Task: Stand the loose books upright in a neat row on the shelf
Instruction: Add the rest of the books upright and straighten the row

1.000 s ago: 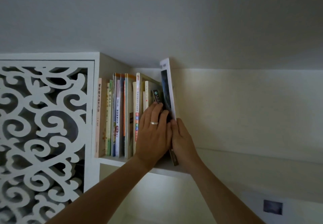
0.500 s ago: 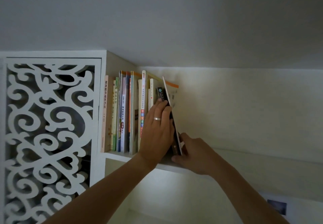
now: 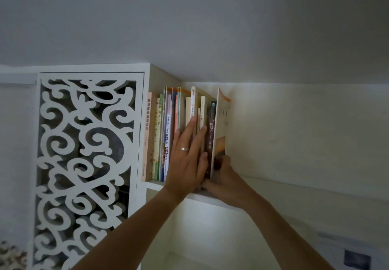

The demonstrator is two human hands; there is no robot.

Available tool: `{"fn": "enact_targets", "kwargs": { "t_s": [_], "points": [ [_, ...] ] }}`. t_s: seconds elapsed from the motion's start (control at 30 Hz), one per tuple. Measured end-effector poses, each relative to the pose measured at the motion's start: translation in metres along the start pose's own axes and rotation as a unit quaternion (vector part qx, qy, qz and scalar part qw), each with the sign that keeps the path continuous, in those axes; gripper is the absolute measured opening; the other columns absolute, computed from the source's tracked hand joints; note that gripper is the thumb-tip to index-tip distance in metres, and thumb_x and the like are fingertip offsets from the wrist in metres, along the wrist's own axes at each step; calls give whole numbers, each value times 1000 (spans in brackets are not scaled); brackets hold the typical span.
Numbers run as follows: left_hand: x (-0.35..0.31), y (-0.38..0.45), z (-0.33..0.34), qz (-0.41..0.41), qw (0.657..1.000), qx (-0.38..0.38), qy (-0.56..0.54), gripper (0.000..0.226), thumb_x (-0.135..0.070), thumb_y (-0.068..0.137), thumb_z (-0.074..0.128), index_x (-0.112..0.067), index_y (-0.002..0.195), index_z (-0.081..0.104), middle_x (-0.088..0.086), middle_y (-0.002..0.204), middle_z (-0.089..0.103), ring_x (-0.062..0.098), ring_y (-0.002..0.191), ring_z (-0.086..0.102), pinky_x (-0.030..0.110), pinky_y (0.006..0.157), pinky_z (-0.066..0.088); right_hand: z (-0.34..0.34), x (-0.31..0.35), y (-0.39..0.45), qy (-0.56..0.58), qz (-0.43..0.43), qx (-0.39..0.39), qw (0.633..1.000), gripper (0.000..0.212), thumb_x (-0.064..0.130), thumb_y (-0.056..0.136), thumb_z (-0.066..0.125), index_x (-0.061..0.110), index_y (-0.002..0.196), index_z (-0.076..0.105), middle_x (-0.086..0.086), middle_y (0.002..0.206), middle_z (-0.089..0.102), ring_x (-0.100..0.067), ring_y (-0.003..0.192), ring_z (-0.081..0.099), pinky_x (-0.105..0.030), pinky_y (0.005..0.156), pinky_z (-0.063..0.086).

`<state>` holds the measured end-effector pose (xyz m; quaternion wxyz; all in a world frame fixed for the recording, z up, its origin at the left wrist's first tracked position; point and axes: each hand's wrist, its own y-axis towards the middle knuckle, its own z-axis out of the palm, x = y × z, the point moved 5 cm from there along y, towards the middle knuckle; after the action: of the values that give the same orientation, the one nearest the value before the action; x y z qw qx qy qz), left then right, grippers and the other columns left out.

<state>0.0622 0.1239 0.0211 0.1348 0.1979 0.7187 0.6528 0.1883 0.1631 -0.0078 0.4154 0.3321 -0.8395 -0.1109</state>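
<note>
Head view: a person's left hand (image 3: 188, 154), fingers (image 3: 190, 126) straight and slightly spread, presses flat against the spines of a row of books (image 3: 168, 135) standing at the left end of a white shelf (image 3: 273, 187), against the side of a cabinet with a scrollwork panel (image 3: 84, 164). The right hand (image 3: 224, 182) grips the bottom front corner of a thin softcover book (image 3: 220, 135), the last on the right, just beside a dark-spined volume (image 3: 212, 130); its fingers curl round the lower edge, and how far they wrap behind is hidden. The thin book stands with its long axis near vertical, its top tipped slightly right and its spine edge facing the camera. With nothing but bare shelf to its right, it would likely flop or slide outward once released, pulling the dark volume with it. The limp cover may also bow or crease if pushed in from the corner alone.
</note>
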Motion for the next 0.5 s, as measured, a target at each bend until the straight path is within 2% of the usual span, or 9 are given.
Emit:
{"fn": "enact_targets", "kwargs": {
  "t_s": [0.1, 0.13, 0.2, 0.27, 0.3, 0.37, 0.4, 0.5],
  "points": [
    [5, -4, 1, -6, 1000, -4, -20, 64, -26, 98, 52, -8, 158, 34, 11, 170, 17, 27, 157, 19, 62, 121, 26, 0, 3, -1, -24, -48, -37, 998, 119, 64, 66, 83, 32, 154, 10, 14, 142, 50, -9, 119, 60, -32, 98, 54],
    [8, -5, 2, -17, 999, -5, -27, 69, -26, 97, 55, -9, 159, 31, 10, 170, 15, 28, 157, 19, 61, 121, 27, 2, 2, -1, -26, -56, -42, 997, 120, 61, 67, 84, 32, 156, 9, 13, 144, 50, -7, 119, 60, -29, 98, 53],
    [12, -7, 3, -49, 997, -8, -51, 74, -33, 98, 56, -13, 161, 22, 8, 168, 16, 27, 155, 22, 58, 120, 32, 0, 2, -2, -12, -65, -59, 996, 106, 48, 71, 87, 35, 151, 18, 13, 139, 53, -1, 114, 59, -18, 92, 51],
    [14, -9, 3, -82, 992, -13, -90, 73, -38, 100, 54, -13, 160, 21, 5, 163, 21, 25, 151, 29, 49, 122, 34, -4, -1, -1, -7, -69, -91, 993, 99, 43, 70, 87, 40, 146, 25, 10, 137, 52, -2, 114, 59, -23, 94, 54],
    [16, -9, 2, -101, 989, -18, -105, 70, -37, 101, 54, -12, 159, 23, 2, 160, 23, 23, 149, 32, 41, 124, 32, -4, -1, -1, -4, -67, -95, 993, 98, 44, 70, 87, 39, 145, 25, 10, 137, 51, -4, 116, 59, -28, 97, 55],
    [18, -10, -1, -132, 984, -35, -117, 63, -30, 102, 55, -10, 156, 30, -1, 155, 27, 17, 144, 36, 26, 124, 28, 0, 2, 2, 13, -58, -93, 994, 95, 43, 73, 90, 39, 141, 24, 16, 131, 50, -3, 114, 59, -28, 98, 54],
    [20, -12, 0, -140, 981, -38, -127, 57, -28, 103, 54, -10, 153, 33, -2, 152, 30, 14, 142, 38, 27, 123, 32, 1, 3, 5, 15, -54, -99, 993, 96, 42, 72, 91, 36, 140, 24, 16, 129, 51, -2, 112, 59, -26, 97, 53],
    [22, -14, 1, -136, 978, -33, -155, 38, -26, 105, 47, -8, 139, 45, -2, 145, 35, 16, 133, 47, 43, 109, 50, 1, 3, 13, 7, -47, -131, 990, 97, 38, 69, 94, 32, 138, 26, 8, 130, 54, -5, 112, 60, -17, 87, 53]
  ]
}}
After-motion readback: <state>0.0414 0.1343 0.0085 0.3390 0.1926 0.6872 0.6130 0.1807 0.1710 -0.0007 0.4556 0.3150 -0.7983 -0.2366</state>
